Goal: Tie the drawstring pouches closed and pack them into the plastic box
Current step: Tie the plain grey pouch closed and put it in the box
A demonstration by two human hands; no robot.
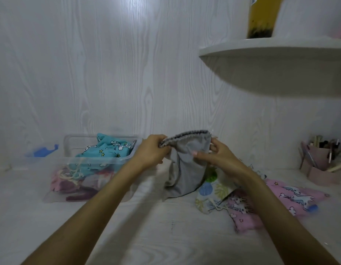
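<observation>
A grey drawstring pouch (185, 169) hangs above the table, held by its gathered top edge. My left hand (151, 152) pinches the left end of that edge and my right hand (213, 153) grips the right end. Its lower part rests on the table. To the left stands a clear plastic box (70, 142) with a teal patterned pouch (106, 150) on top of several other pouches. On the right lie a white leaf-print pouch (211, 196) and a pink patterned pouch (280, 197), partly under my right forearm.
A white curved shelf (271, 60) juts out overhead at the upper right, with a yellow container on it. A pink holder of pens and brushes (319, 161) stands at the far right. A blue object (41, 151) lies by the wall left of the box.
</observation>
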